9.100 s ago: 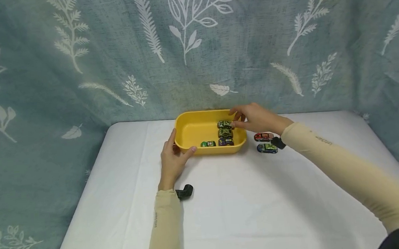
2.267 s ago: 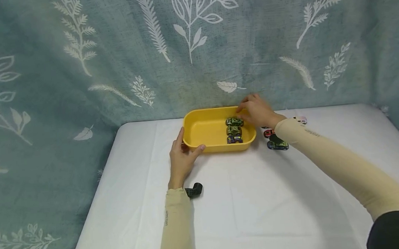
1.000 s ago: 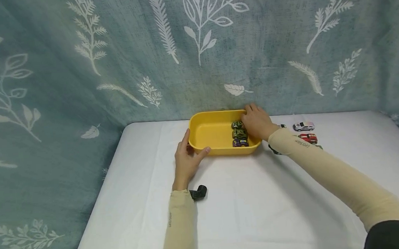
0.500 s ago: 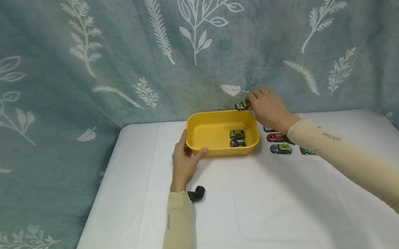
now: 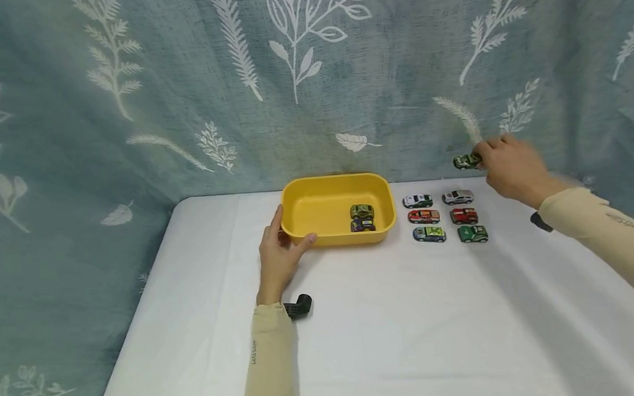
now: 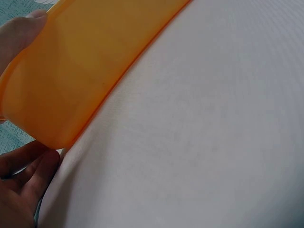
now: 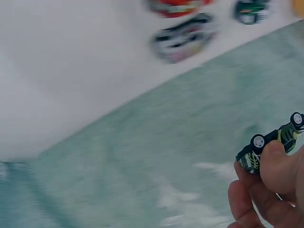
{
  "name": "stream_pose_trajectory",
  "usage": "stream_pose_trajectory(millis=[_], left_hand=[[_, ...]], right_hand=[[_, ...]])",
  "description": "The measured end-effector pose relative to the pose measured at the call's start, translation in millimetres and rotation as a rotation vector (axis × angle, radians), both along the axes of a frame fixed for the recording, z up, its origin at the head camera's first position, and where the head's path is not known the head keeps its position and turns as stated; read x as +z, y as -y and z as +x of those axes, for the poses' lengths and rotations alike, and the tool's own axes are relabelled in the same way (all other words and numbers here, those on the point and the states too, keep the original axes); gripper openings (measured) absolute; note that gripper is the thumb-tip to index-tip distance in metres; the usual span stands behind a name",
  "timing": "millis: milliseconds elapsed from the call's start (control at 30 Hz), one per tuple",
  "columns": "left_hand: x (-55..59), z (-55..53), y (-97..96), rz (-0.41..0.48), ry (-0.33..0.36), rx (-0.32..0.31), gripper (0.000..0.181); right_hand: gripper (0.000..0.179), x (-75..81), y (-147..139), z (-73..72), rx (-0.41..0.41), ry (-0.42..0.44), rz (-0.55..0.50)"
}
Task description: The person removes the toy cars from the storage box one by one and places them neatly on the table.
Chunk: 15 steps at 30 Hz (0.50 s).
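Note:
My right hand (image 5: 516,169) pinches a dark green patterned toy car (image 5: 466,162) between thumb and fingers, raised near the curtain at the table's back right. The right wrist view shows the wheels of this toy car (image 7: 270,140) sideways. With thumb and fingers, my left hand (image 5: 278,259) grips the left front corner of a yellow tray (image 5: 320,241). In the left wrist view the thumb lies on the tray's wall (image 6: 71,71), and other fingers are at its lower corner. Inside the tray, an olive toy car (image 5: 361,211) and a purple toy car (image 5: 363,225) sit at the right.
Right of the tray stand two columns of toy cars: white-green (image 5: 418,201), orange-red (image 5: 424,216) and blue-yellow (image 5: 429,234), then silver (image 5: 457,197), red (image 5: 464,216) and green (image 5: 472,234). A leaf-patterned curtain (image 5: 312,131) hangs behind the white table (image 5: 358,318).
The dark green toy car has left the tray in my right hand, which has carried it up and to the right, past the cars on the table. My left hand keeps its hold.

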<state>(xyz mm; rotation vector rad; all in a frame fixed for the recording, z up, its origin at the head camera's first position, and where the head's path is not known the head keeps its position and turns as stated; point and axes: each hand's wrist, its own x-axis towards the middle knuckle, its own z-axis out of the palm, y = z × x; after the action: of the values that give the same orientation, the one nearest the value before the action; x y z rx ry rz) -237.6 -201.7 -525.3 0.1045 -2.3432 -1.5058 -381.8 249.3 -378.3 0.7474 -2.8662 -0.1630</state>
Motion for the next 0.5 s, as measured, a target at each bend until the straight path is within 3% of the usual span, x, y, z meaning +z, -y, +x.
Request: stream_pose_trajectory(millis=[233, 500], left_hand=[[1.1, 2.0, 2.5, -0.004, 0.017, 0.002, 0.101], [-0.4, 0.3, 0.8, 0.007, -0.001, 0.0, 0.1]], right_hand=[[0.026, -26.2, -52.3, -0.4, -0.041, 0.1, 0.036], [0.024, -52.2, -87.3, -1.1, -0.075, 0.173, 0.029]])
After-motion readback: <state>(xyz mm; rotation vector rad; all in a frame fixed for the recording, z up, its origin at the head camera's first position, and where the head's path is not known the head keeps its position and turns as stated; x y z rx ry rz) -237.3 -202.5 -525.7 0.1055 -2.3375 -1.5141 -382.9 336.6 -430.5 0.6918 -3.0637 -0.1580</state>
